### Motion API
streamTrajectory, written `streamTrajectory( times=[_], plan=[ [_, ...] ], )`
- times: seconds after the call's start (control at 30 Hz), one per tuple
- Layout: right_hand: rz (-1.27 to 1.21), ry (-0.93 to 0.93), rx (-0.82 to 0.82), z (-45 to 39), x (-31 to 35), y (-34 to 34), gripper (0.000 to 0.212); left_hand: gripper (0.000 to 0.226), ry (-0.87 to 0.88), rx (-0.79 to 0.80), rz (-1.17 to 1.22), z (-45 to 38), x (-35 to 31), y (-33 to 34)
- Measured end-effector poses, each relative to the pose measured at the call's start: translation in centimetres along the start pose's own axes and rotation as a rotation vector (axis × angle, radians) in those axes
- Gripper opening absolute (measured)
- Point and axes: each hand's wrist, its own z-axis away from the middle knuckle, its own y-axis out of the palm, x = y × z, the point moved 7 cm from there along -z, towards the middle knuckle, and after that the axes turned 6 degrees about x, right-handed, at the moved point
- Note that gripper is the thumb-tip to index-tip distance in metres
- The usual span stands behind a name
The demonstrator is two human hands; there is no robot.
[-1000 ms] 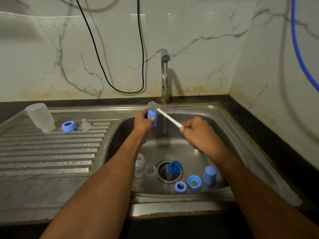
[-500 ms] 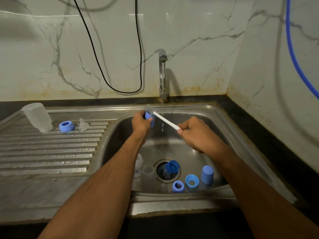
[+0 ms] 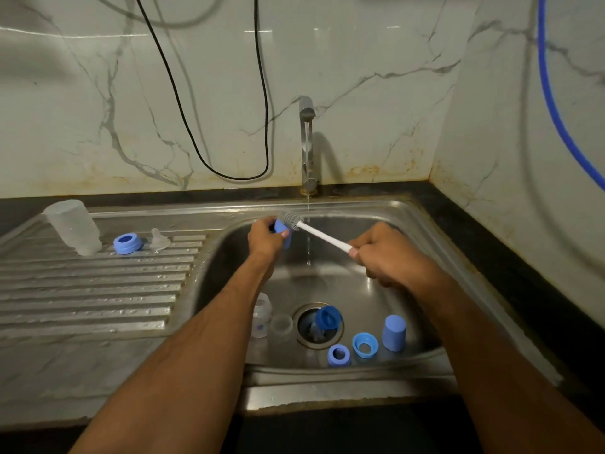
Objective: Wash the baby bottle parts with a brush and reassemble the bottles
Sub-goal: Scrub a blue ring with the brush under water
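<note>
Blue bottle cap (image 3: 281, 228) is gripped in the left hand (image 3: 265, 239) over the sink (image 3: 425, 231), right by the thin stream from the tap (image 3: 307, 142). The brush (image 3: 319, 233) is pinched by its white handle in the right hand (image 3: 389, 257), bristles touching the cap's top. Down in the basin a blue cap (image 3: 394, 332), two blue rings (image 3: 365, 345) and a clear bottle (image 3: 262, 317) are left near the drain. On the drainboard an upturned bottle (image 3: 73, 227), a ring (image 3: 127, 243) and a nipple (image 3: 159, 240) are set out.
</note>
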Motion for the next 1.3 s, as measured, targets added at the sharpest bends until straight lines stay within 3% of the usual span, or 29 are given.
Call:
streamTrajectory(
  times=[0.13, 0.23, 0.57, 0.77, 0.97, 1.17, 1.3],
  plan=[
    [0.042, 0.169, -0.181, -1.1, -3.1, -2.9, 0.018, 0.041, 0.002, 0.027, 0.009, 0.1, -0.2, 1.2],
    [-0.057, 0.187, -0.234, -1.6, -4.1, -3.2, 0.019, 0.041, 0.009, 0.044, -0.007, 0.6, -0.6, 2.4],
    [-0.172, 0.088, -0.236, -1.8, -4.3, -2.4, 0.018, 0.042, 0.054, 0.002, -0.036, -0.3, -1.7, 4.4],
    [-0.11, 0.073, -0.229, -2.7, -3.9, -2.0, 0.018, 0.048, 0.071, 0.023, 0.003, -0.8, -1.3, 4.0],
    [-0.096, 0.066, -0.234, -2.8, -4.0, -1.9, 0.017, 0.042, -0.001, 0.007, 0.056, -1.2, -0.2, 3.8],
    [-0.069, 0.075, -0.239, -2.7, -4.1, -1.7, 0.019, 0.031, -0.169, 0.003, 0.325, -1.0, 1.0, 3.5],
    [-0.057, 0.064, -0.237, -2.6, -4.0, -1.6, 0.019, 0.021, -0.347, 0.056, 0.693, -0.2, 1.2, 4.1]
  ],
)
